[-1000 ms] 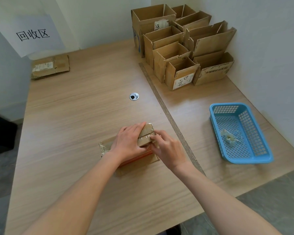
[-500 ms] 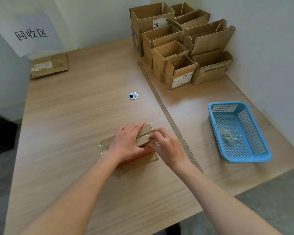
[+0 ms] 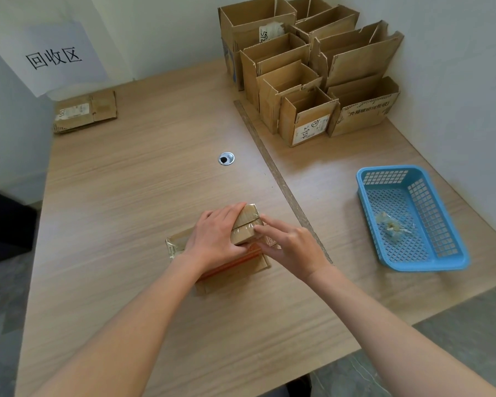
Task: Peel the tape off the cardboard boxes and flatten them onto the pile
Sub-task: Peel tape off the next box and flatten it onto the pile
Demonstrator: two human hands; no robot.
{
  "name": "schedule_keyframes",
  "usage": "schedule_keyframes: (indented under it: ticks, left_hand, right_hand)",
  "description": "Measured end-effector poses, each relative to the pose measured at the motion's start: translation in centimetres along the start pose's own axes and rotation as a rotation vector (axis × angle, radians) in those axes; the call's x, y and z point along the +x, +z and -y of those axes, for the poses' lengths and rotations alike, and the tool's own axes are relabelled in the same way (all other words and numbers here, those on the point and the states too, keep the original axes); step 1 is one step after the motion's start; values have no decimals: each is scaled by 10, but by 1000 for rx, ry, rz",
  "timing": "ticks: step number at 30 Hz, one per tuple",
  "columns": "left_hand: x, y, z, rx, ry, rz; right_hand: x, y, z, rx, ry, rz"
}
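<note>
- Looking down through the head camera, I see a small cardboard box [image 3: 242,224] lying on the tabletop [image 3: 126,196] near its front edge, roughly in the middle, with clear tape [image 3: 245,224] wrapped across its far end.
- My left hand [image 3: 215,239] lies flat over the top of the box, fingers straight and pressing down, fingertips reaching the far edge.
- My right hand [image 3: 291,246] is at the box's right side; its fingers [image 3: 265,224] are loosely extended and touch the taped end. I cannot tell whether any tape is pinched between them.
- An orange band shows on the near side of the box below my left wrist, and a flap lies flat on the tabletop in front of it.
- At the far left corner a pile of flattened cardboard [image 3: 85,111] sits under a paper sign [image 3: 52,55] fixed to the wall.
- At the far right corner stands a cluster of open boxes [image 3: 307,81], upright and touching one another, flaps up.
- A blue plastic basket [image 3: 444,259] sits on the right side of the tabletop, well apart from my hands, with a crumpled wad of clear tape [image 3: 393,227] inside it.
- A thin strip [image 3: 281,179] runs diagonally across the tabletop between the box and the basket, and a round metal grommet [image 3: 226,159] is set into the surface beyond my hands.
</note>
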State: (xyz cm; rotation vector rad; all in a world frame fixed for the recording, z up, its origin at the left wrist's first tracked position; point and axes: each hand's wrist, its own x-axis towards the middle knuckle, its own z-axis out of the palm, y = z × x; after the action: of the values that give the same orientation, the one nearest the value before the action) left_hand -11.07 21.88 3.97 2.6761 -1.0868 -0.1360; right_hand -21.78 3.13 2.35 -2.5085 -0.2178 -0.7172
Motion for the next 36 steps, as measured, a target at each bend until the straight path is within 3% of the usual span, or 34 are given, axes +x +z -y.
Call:
schedule_keyframes:
  ticks: [5,12,18,23,27,36]
  left_hand:
    - [-1,0,-2,6,-6,-7]
    - [0,1,0,-1,-3,-9]
    - [-1,1,-1,-2,-1,0]
    - [-1,2,-1,-4,-5,5]
    - [-1,2,-2,-6,-5,-3]
    - [-1,2,1,-2,-11,7]
  right_hand:
    - [8,5,12,4,152,12]
    - [1,5,14,-108,9,32]
    - [-6,3,11,66,121,26]
    - [2,-1,12,90,214,161]
    - [7,2,17,89,287,106]
    - [1,3,16,104,227,63]
